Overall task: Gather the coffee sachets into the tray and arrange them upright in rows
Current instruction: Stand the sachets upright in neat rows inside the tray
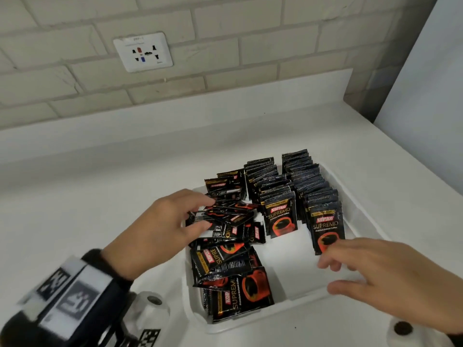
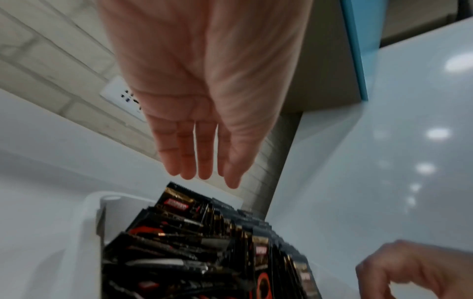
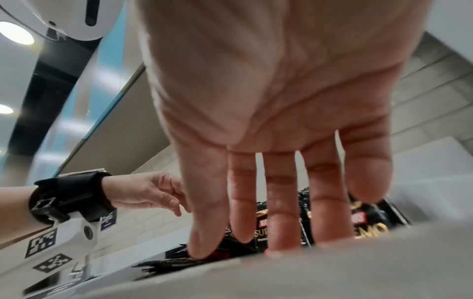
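A white tray (image 1: 295, 306) stands on the counter. Two rows of black Kopiko coffee sachets stand upright in it, one in the middle (image 1: 273, 191) and one at the right (image 1: 313, 189). A loose pile of sachets (image 1: 225, 254) lies flat and jumbled along the tray's left side. My left hand (image 1: 203, 214) reaches over the far part of this pile; its fingers (image 2: 189, 161) are straight and hold nothing. My right hand (image 1: 328, 274) hovers at the tray's near right, fingers (image 3: 274, 202) spread and empty, just in front of the right row's front sachet (image 1: 325, 226).
The white counter (image 1: 100, 196) runs back to a low ledge under a brick wall with a power socket (image 1: 142, 52). A white panel (image 1: 426, 96) rises at the right. A marker-covered camera mount (image 1: 70, 291) sits on my left wrist.
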A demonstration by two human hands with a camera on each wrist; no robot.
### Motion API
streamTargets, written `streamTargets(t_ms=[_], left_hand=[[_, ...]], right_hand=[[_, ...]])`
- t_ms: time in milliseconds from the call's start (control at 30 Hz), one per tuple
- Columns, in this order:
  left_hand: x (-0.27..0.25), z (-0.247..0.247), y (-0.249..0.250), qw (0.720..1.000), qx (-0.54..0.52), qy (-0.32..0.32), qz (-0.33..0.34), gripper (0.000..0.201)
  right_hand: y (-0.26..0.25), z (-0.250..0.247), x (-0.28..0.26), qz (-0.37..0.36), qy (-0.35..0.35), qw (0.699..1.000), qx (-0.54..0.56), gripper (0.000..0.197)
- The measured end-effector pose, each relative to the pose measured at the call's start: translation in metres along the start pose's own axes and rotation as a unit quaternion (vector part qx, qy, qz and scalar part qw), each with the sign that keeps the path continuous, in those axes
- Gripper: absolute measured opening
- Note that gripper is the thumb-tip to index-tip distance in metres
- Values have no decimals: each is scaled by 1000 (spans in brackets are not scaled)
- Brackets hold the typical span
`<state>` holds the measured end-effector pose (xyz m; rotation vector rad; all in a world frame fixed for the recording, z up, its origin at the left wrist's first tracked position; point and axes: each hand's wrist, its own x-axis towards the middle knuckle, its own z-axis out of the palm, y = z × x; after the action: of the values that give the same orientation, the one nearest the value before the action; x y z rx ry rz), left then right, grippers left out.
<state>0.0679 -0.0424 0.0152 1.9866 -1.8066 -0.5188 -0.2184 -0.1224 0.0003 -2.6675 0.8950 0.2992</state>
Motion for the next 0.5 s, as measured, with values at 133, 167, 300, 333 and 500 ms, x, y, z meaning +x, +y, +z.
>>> streamTargets(t_ms=[133, 167, 300, 333, 500], left_hand=[[27, 14, 10, 992, 80, -98, 18, 58], [34, 17, 13, 987, 100, -123, 17, 65], [52, 27, 14, 967, 154, -204, 0, 85], [55, 29, 13, 963, 166, -214, -4, 89], [65, 37, 6, 956, 198, -218, -17, 91]], right_hand=[[3, 12, -6, 1, -5, 1000, 27, 23], [5, 16, -6, 9, -16, 999, 34, 19], [15, 30, -5, 4, -9, 999, 46, 91], [20, 34, -3, 13, -1, 999, 36, 111], [22, 33, 1, 37, -8, 999, 14, 53]])
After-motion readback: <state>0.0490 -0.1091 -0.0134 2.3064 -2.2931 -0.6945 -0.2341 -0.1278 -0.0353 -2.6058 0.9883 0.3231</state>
